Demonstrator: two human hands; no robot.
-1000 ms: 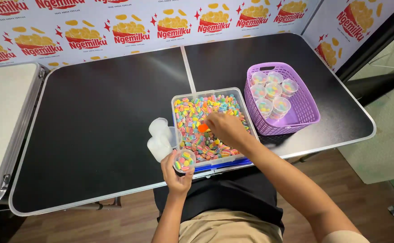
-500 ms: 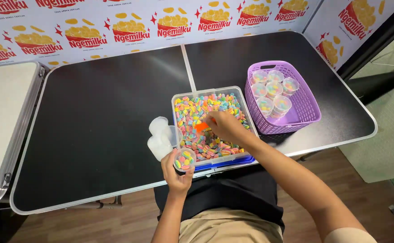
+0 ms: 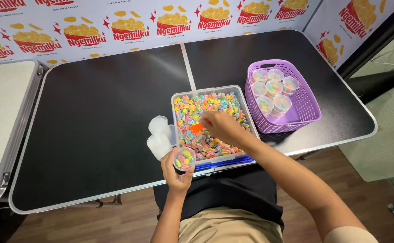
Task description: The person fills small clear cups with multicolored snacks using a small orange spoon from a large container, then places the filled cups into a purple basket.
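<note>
— Where is the small cup (image 3: pixel 184 159)?
— Below the centre of the frame, at the near edge of the black table (image 3: pixel 93 130). The left hand (image 3: pixel 175 173) holds it from below, fingers closed around its wall; coloured candies are inside.

— And the right hand (image 3: pixel 221 127)?
— It is over the clear tub (image 3: pixel 239 94) of candies, fingers pinched together on an orange scoop (image 3: pixel 197 128), probably a scoop, since it is partly hidden. Empty cups (image 3: pixel 160 135) stand just left of the tub; a purple basket (image 3: pixel 307 105) is at right.
</note>
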